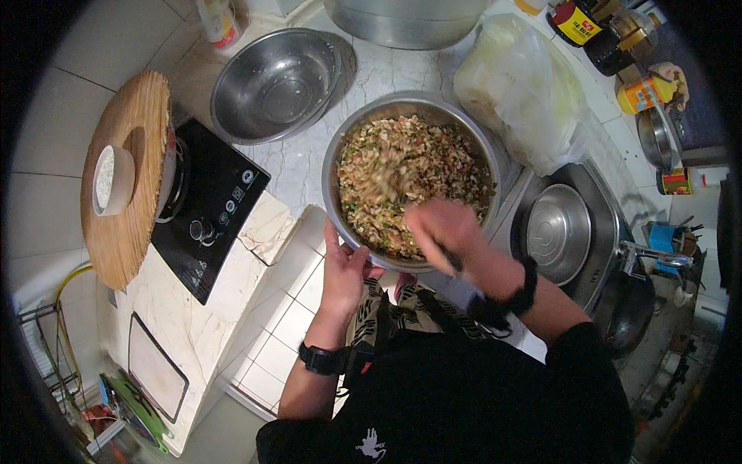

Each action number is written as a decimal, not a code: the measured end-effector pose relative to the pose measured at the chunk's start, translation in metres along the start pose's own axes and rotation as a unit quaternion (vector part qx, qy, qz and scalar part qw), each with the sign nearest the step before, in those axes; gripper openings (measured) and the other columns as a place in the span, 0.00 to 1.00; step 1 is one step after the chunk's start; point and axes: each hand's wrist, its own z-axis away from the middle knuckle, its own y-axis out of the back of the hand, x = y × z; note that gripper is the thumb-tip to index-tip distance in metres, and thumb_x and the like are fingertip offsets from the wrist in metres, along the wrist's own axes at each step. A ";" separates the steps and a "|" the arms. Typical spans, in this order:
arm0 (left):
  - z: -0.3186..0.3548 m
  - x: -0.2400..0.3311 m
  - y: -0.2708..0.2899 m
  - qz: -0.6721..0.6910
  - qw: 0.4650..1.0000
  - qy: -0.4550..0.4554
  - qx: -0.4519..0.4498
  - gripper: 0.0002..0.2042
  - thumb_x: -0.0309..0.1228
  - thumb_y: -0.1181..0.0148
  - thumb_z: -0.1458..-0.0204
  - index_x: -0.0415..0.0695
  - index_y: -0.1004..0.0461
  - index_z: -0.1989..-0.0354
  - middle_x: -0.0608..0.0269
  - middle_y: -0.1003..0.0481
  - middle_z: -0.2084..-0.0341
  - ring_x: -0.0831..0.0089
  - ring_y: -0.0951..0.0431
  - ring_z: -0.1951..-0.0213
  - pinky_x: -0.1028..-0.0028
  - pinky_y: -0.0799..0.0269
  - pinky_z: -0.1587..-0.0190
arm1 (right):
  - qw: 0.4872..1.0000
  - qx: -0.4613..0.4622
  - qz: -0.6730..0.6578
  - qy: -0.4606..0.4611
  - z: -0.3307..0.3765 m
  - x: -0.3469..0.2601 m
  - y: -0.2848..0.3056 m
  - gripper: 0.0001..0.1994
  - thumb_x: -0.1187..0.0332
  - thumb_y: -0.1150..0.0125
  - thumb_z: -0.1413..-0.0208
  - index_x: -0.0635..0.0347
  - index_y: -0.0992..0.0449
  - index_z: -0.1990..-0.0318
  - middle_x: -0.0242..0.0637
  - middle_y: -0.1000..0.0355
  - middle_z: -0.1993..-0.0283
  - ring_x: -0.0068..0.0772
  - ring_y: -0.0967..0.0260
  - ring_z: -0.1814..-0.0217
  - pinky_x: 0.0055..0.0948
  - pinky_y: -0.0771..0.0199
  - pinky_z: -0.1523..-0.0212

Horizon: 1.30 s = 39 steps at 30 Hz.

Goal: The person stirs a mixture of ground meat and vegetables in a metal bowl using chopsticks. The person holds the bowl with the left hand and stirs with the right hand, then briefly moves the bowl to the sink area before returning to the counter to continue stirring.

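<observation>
A metal mixing bowl [331, 182] full of chopped filling [448, 155], brown with green bits, stands at the counter's near edge. My left hand [344, 271] grips the bowl's near-left rim, thumb up by the edge and fingers around the outside. Over the near-right part of the filling, my right hand [448, 230] is closed and smeared by motion. A dark handle-like piece shows below its fingers, but the rest of what it holds cannot be made out. Just left of the bowl's middle, the filling is blurred in streaks.
An empty metal basin [278, 97] sits at back left. Left is a black cooktop [209, 224], beside a round wooden board [127, 224] bearing a white bowl [114, 182]. A plastic bag [518, 85] lies at back right, near the sink [599, 197] and bottles [576, 23].
</observation>
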 end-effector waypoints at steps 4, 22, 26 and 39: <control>0.000 -0.001 0.000 -0.005 1.000 -0.011 0.004 0.35 0.16 0.61 0.45 0.55 0.68 0.33 0.48 0.33 0.53 0.68 0.23 0.64 0.77 0.21 0.69 | 0.999 -0.033 0.015 0.029 0.017 0.008 0.016 0.08 0.76 0.40 0.53 0.61 0.27 0.64 0.45 0.29 0.70 0.44 0.28 0.68 0.35 0.29 0.70; 0.000 0.002 0.011 -0.004 1.000 -0.020 -0.008 0.35 0.16 0.57 0.47 0.48 0.65 0.33 0.47 0.27 0.61 0.63 0.21 0.69 0.71 0.20 0.69 | 0.983 -0.061 -0.133 -0.111 -0.006 -0.054 0.014 0.05 0.76 0.42 0.49 0.65 0.25 0.65 0.46 0.26 0.69 0.42 0.25 0.68 0.32 0.27 0.68; 0.000 -0.001 0.010 -0.033 0.999 -0.040 0.013 0.40 0.14 0.58 0.48 0.51 0.73 0.32 0.45 0.26 0.65 0.64 0.21 0.74 0.73 0.21 0.73 | 0.981 -0.136 -0.089 -0.103 0.012 -0.046 0.037 0.06 0.78 0.43 0.50 0.64 0.26 0.64 0.47 0.28 0.70 0.44 0.27 0.70 0.35 0.29 0.70; 0.000 0.001 0.002 -0.027 0.999 -0.013 0.022 0.40 0.13 0.58 0.48 0.54 0.73 0.32 0.47 0.26 0.64 0.68 0.21 0.72 0.75 0.22 0.72 | 0.999 -0.041 0.012 0.019 0.013 -0.003 0.020 0.07 0.80 0.44 0.52 0.67 0.27 0.64 0.47 0.28 0.70 0.44 0.28 0.71 0.36 0.28 0.70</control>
